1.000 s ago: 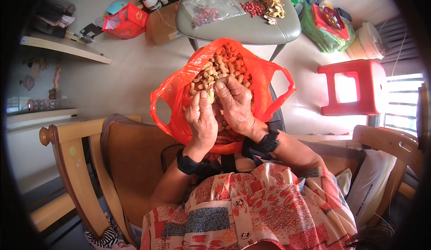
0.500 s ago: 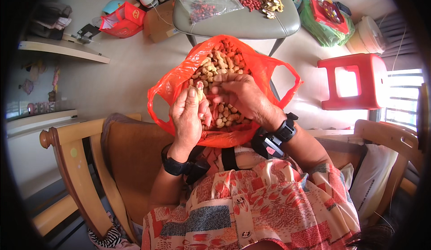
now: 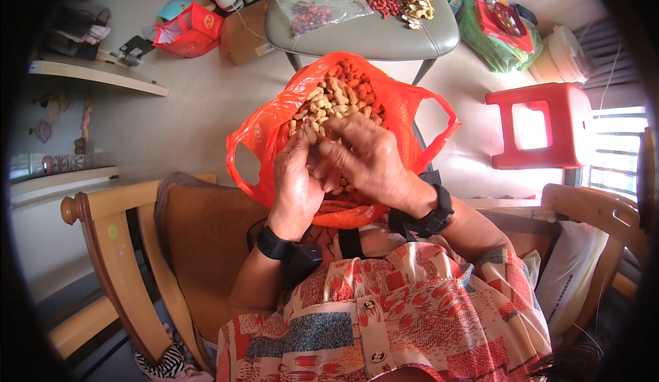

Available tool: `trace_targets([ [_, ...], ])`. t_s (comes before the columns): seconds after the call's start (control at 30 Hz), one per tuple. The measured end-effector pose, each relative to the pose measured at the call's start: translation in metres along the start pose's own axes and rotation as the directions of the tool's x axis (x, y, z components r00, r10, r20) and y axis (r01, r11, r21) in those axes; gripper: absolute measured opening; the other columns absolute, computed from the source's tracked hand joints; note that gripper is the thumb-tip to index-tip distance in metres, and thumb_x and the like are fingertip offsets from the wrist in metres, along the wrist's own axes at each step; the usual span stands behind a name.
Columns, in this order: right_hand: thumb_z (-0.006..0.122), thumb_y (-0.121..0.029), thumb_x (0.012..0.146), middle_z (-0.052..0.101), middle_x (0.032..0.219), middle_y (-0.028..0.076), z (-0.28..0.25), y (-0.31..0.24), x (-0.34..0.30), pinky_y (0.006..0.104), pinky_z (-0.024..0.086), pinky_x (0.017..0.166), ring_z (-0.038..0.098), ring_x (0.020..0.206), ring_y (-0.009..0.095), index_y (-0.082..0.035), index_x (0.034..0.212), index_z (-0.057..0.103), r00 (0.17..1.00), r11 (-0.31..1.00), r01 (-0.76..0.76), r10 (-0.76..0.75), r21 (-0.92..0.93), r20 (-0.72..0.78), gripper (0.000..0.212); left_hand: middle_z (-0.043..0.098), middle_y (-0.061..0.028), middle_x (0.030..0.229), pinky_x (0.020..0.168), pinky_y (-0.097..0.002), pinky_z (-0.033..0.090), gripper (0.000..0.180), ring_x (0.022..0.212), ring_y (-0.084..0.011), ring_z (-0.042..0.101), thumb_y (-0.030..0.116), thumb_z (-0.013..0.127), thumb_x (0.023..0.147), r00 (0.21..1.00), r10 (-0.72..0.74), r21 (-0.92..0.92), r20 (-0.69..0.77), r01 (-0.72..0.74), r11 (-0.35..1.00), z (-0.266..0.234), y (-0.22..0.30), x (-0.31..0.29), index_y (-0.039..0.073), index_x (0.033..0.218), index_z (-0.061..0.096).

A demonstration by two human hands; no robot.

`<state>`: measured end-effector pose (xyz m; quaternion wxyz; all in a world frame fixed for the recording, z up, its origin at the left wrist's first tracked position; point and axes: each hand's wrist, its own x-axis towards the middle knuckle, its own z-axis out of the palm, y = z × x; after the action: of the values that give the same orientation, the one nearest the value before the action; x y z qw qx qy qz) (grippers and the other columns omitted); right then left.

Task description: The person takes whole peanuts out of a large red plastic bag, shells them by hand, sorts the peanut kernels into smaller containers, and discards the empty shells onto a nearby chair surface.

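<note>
An orange-red plastic bag [image 3: 408, 107] stands open in front of me, filled with unshelled peanuts [image 3: 336, 95]. Over its near part my left hand [image 3: 295, 186] pinches a peanut [image 3: 311, 135] between thumb and fingers; its other fingers curl underneath. My right hand [image 3: 374, 166] meets it from the right, fingers bent and thumb and fingertips closed at the peanut's side. Part of the peanut and the left fingers are hidden behind the right hand. Both wrists carry black straps with devices.
Beyond the bag, a grey padded seat [image 3: 384, 42] holds a clear plastic bag [image 3: 319, 8], red shelled peanuts [image 3: 383, 4] and a pile of shells [image 3: 415, 1]. At right is a red plastic stool [image 3: 504, 135]; wooden chair frames [image 3: 110, 245] flank me.
My right hand has moved left and down, closing at the peanut in my left hand. The left hand has shifted slightly right. The split peanut's reddish inside shows less now.
</note>
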<state>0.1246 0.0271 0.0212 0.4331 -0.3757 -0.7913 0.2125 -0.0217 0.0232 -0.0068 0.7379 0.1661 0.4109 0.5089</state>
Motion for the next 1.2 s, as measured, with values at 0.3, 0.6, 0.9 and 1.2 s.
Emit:
trace_targets([
  [0.3, 0.057, -0.017, 0.092, 0.058, 0.068, -0.001, -0.013, 0.016, 0.011, 0.0190, 0.036, 0.047, 0.047, 0.056, 0.004, 0.003, 0.099, 0.065, 0.717, 0.209, -0.636, 0.516, 0.743, 0.469, 0.022, 0.040, 0.0022, 0.063, 0.037, -0.0223, 0.030, 0.031, 0.045, -0.0059, 0.031, 0.036, 0.040, 0.098, 0.960, -0.134, 0.086, 0.244, 0.116, 0.990, 0.013, 0.010, -0.014, 0.010, 0.083, 0.047],
  [0.6, 0.056, -0.016, 0.092, 0.057, 0.062, 0.004, -0.011, 0.016, 0.005, 0.0215, 0.038, 0.040, 0.047, 0.046, 0.006, 0.004, 0.082, 0.062, 0.703, 0.317, -0.639, 0.611, 0.701, 0.365, 0.023, 0.056, -0.0063, 0.075, 0.051, -0.0276, 0.042, 0.014, 0.058, -0.0140, 0.050, 0.009, 0.049, 0.095, 0.566, 0.526, 0.708, 0.635, -0.699, -0.102, 0.003, 0.002, -0.008, -0.003, 0.097, 0.054],
  [0.9, 0.053, -0.015, 0.093, 0.058, 0.066, 0.007, -0.008, 0.018, -0.001, 0.0216, 0.039, 0.036, 0.049, 0.044, 0.009, 0.002, 0.079, 0.057, 0.639, -0.086, -0.606, 0.539, 0.790, 0.549, 0.023, 0.057, -0.0130, 0.077, 0.052, -0.0381, 0.047, 0.013, 0.061, -0.0303, 0.058, 0.005, 0.053, 0.090, 0.433, 0.450, 0.606, 0.781, -0.700, -0.378, 0.002, 0.014, -0.002, -0.002, 0.101, 0.051],
  [1.2, 0.052, -0.014, 0.094, 0.058, 0.071, 0.005, 0.008, 0.005, -0.005, 0.0243, 0.043, 0.043, 0.045, 0.049, 0.009, 0.000, 0.083, 0.055, 0.697, -0.081, -0.505, 0.549, 0.859, 0.462, 0.017, 0.055, -0.0077, 0.069, 0.045, -0.0309, 0.045, 0.010, 0.051, -0.0189, 0.056, 0.008, 0.045, 0.095, 0.488, 0.523, 0.673, 0.699, -0.697, -0.248, -0.013, 0.003, 0.001, -0.001, 0.093, 0.049],
])
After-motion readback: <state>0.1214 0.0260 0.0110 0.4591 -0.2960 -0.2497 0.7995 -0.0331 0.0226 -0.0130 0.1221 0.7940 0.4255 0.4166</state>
